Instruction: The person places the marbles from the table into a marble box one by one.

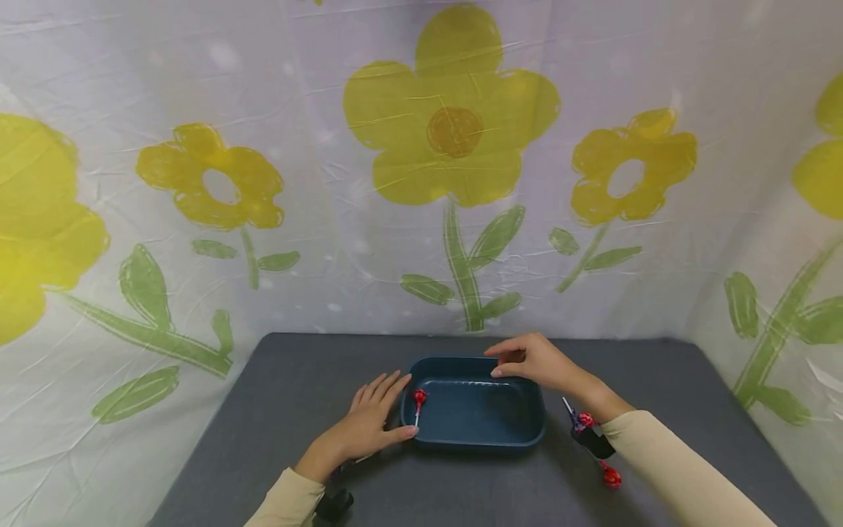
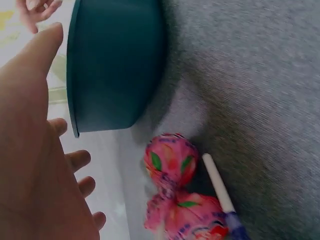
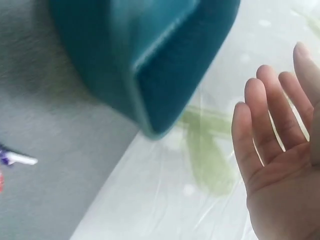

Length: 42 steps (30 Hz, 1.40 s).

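Note:
A dark blue rectangular tray (image 1: 477, 444) sits in front of me, and a red-wrapped lollipop (image 1: 419, 399) leans inside at its left end. My left hand (image 1: 369, 421) is at the tray's left rim, fingers spread, thumb by the front left corner. Above the back right part of the tray hovers my right hand (image 1: 536, 361), with a gap between thumb and fingers. The right wrist view shows its fingers extended and holding nothing. Below my left hand, pink-wrapped lollipops (image 2: 172, 157) lie on the table beside a white stick (image 2: 218, 182).
Right of the tray, partly hidden by my right forearm and a black wrist device (image 1: 593, 443), are a pink-red lollipop (image 1: 586, 419) and a red one (image 1: 612, 477). The grey table (image 1: 296, 380) ends at a flower-printed curtain (image 1: 342, 293).

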{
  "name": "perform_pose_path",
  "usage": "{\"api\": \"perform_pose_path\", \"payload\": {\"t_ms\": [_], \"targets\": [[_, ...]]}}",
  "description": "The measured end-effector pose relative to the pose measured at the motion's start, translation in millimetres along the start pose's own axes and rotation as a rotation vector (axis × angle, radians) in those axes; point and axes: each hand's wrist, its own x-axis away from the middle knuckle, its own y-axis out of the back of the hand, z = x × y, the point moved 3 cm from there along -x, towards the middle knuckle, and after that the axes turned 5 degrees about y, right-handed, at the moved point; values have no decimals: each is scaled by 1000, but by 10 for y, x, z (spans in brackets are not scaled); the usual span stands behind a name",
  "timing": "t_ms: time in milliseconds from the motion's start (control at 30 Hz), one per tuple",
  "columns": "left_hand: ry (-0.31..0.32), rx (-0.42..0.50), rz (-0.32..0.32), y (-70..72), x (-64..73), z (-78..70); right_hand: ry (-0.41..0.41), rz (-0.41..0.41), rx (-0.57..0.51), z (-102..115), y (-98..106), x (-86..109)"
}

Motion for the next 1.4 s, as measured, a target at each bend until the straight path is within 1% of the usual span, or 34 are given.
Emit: {"api": "perform_pose_path", "payload": {"t_ms": [133, 233, 333, 500, 567, 633, 800, 900, 967, 1067, 1167, 1267, 1400], "targets": [[-13, -12, 13, 2, -74, -20, -41, -53, 6, -109, 103, 224], [-5, -34, 38, 14, -105, -26, -73, -93, 18, -197, 156, 396], [15, -33, 58, 30, -108, -23, -96, -143, 45, -303, 208, 563], [4, -23, 56, 22, -107, -12, -126, -209, 84, -505, 290, 849], [0, -17, 52, 10, -112, -3, -143, -210, 86, -585, 313, 953], [12, -13, 53, 0, -117, 10, -157, -203, 73, -665, 325, 1048], [31, -11, 62, -5, -114, 7, -172, -155, -27, -853, 305, 1267], [32, -2, 63, -2, -106, -3, -164, -123, -80, -957, 272, 1353], [36, 5, 65, 0, -99, -9, -145, -113, -96, -1008, 253, 1389], [38, 15, 66, 1, -93, -16, -102, -119, -83, -1045, 236, 1419], [43, 18, 67, 3, -84, -20, -80, -131, -58, -1059, 220, 1427], [45, 20, 65, 4, -82, -21, -98, -137, -40, -1079, 205, 1425], [47, 20, 64, -2, -84, -20, -162, -156, 10, -1112, 194, 1431]]}}
